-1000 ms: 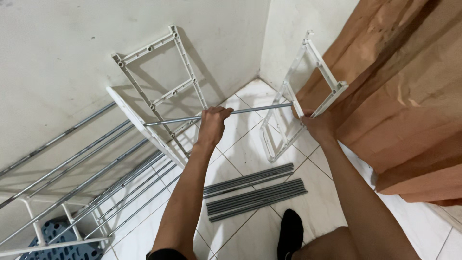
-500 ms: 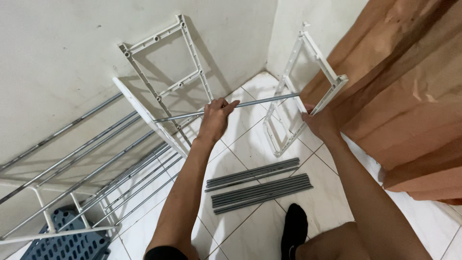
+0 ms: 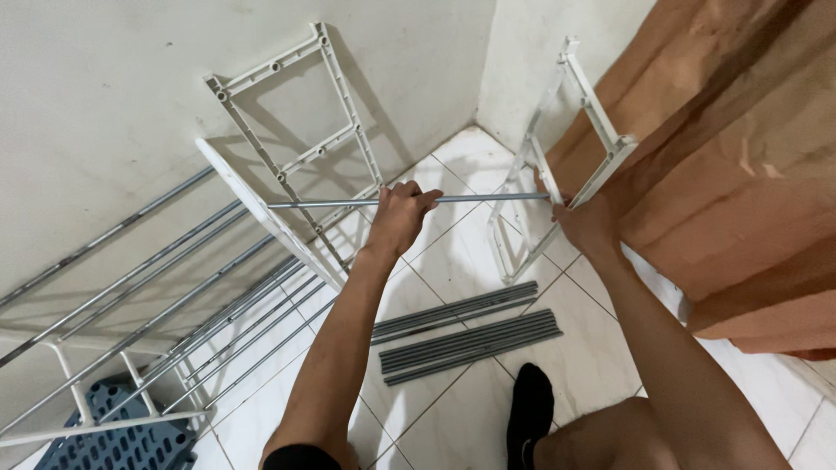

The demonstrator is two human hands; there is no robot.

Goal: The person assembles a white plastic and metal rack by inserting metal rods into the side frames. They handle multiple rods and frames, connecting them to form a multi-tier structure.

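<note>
Far left: a blue slatted plastic panel [image 3: 113, 435] lies on the floor under long grey rails [image 3: 131, 287] that slant up along the wall; a white frame foot [image 3: 78, 400] stands over it
Left side frame: a white ladder-shaped plastic frame [image 3: 287, 130] leans tilted against the wall
Left hand: the left hand [image 3: 399, 218] reaches forward on a straight arm, wrist level, fingers curled shut around the metal rod [image 3: 348, 204]
Rod: thin, grey, held level between the two frames; its left end meets the left frame, its right end reaches the right frame
Floor, middle: a bundle of loose grey rods [image 3: 466, 331] lies on the white tiles [image 3: 453, 252]; a black-socked foot [image 3: 531, 413] is just beside it
Right hand: the right hand [image 3: 588, 226] is at the rod's right end, closed against the right side frame [image 3: 566, 139]; exactly what its fingers pinch I cannot tell
Far right: an orange-brown curtain [image 3: 740, 174] hangs touching that frame
</note>
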